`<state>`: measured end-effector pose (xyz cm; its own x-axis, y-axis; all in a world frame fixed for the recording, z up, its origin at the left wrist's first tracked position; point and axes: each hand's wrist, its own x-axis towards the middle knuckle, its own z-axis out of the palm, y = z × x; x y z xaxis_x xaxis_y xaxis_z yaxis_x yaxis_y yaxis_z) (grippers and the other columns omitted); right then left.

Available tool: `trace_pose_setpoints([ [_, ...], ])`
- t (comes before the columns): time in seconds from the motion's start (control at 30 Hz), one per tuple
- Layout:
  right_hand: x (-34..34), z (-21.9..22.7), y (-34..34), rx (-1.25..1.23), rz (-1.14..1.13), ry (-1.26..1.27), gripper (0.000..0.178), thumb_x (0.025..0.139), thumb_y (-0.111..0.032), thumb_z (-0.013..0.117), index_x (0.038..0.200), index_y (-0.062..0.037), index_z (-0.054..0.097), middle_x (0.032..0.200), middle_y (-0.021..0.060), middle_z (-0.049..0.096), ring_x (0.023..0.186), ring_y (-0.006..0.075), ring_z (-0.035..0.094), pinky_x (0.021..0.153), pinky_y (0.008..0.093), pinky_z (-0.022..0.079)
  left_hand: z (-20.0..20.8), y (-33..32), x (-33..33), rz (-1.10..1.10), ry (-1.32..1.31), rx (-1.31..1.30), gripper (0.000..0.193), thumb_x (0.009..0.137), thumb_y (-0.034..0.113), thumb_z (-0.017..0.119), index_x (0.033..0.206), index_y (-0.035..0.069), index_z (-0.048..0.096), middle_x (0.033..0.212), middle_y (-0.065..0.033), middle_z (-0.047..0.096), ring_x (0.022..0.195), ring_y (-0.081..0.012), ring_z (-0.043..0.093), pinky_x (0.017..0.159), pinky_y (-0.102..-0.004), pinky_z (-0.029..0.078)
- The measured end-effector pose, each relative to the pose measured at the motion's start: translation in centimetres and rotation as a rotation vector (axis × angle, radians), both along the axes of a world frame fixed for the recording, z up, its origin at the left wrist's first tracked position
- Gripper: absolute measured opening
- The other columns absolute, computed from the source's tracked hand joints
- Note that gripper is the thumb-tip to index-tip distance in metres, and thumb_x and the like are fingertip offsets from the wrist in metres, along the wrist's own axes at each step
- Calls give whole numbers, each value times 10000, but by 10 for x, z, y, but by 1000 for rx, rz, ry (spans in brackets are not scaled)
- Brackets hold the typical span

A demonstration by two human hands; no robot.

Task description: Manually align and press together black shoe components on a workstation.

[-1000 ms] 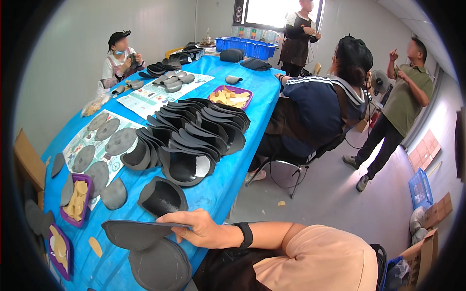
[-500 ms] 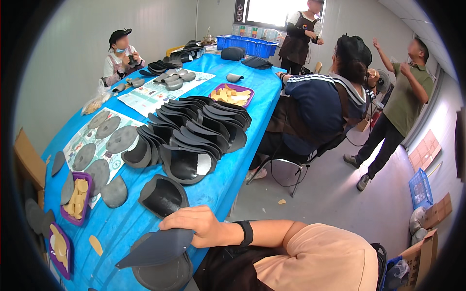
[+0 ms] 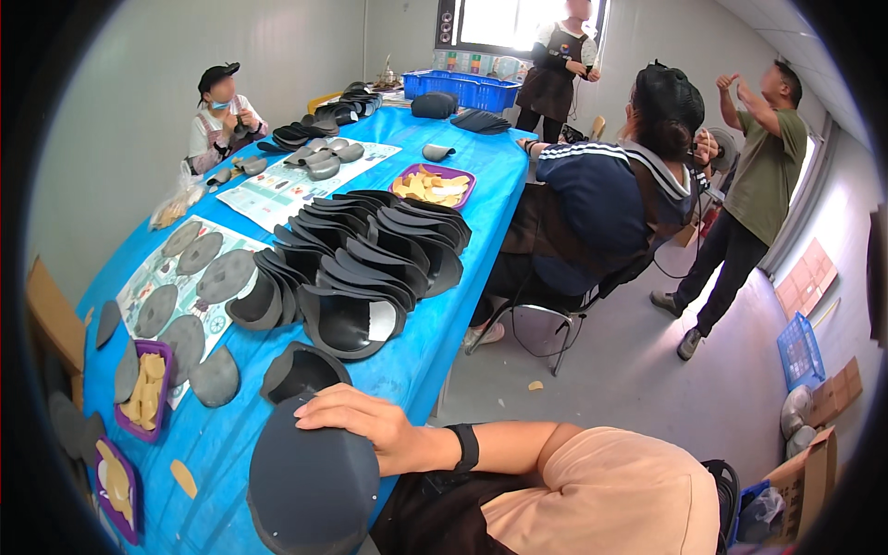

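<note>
My right hand [image 3: 361, 427] rests its fingers over the upper edge of a dark blue-grey curved pad [image 3: 313, 486], its kind unclear, and grips it at the table's near edge. The pad's smooth rounded face is turned up, and its lower end runs near the picture's edge. Just beyond my fingers lies a black hollow pad [image 3: 301, 370] with its inside showing. Past that, a long stack of nested black pads [image 3: 356, 319] stretches away along the table. My left hand is out of view.
Grey flat ovals [image 3: 215, 377] lie on a printed sheet and the blue tablecloth [image 3: 227, 444]. Purple trays [image 3: 165, 388] hold tan pieces. A seated person [image 3: 592, 203] occupies a chair at the right; other people are further off. A blue crate [image 3: 462, 88] stands at the far end.
The pad in my right hand has turned from nearly edge-on to show its broad rounded face. It now covers the grey pad below. The person in green has brought both hands together.
</note>
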<state>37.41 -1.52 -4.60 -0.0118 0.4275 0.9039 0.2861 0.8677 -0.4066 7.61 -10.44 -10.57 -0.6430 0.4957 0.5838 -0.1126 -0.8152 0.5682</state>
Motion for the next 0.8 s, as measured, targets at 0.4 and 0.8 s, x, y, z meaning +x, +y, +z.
trace_pose_setpoints([
  [0.4,3,-1,4,31,111,36,294,825,-82,704,1108,-11,668,1033,140,586,949,279,594,798,353,492,17,85,61,-329,-114,100,703,856,458,678,1320,-44,519,1188,-203,641,1000,-286,631,942,-446,468],
  [0.8,-9,-2,0,-109,78,40,228,747,45,689,956,-41,664,831,92,621,690,298,623,539,348,468,27,96,64,-387,-197,111,679,867,417,664,1337,-42,496,1193,-199,629,985,-268,625,907,-429,474],
])
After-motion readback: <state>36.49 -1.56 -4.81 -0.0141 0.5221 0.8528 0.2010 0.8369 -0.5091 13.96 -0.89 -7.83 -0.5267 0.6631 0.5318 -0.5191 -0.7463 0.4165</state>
